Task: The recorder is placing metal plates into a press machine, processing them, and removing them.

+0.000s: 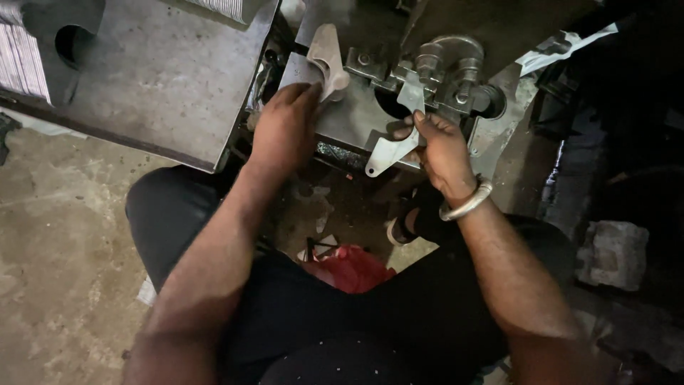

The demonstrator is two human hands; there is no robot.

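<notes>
My left hand (285,125) rests on the machine bed, fingers closed on the lower end of a curved pale metal piece (328,60) that stands tilted there. My right hand (440,146), with a silver bangle (467,203) at the wrist, grips a flat grey metal blank (390,151) with a small hole at its rounded lower end. The blank's upper end reaches up into the press tooling (449,75), beside its round metal posts. The dark die opening under the blank is partly hidden by my fingers.
A grey steel table plate (164,78) lies at the left, with stacked ribbed metal parts (21,60) at its far corner. A red cloth (356,267) sits between my knees. A concrete block (613,253) lies at the right on the dusty floor.
</notes>
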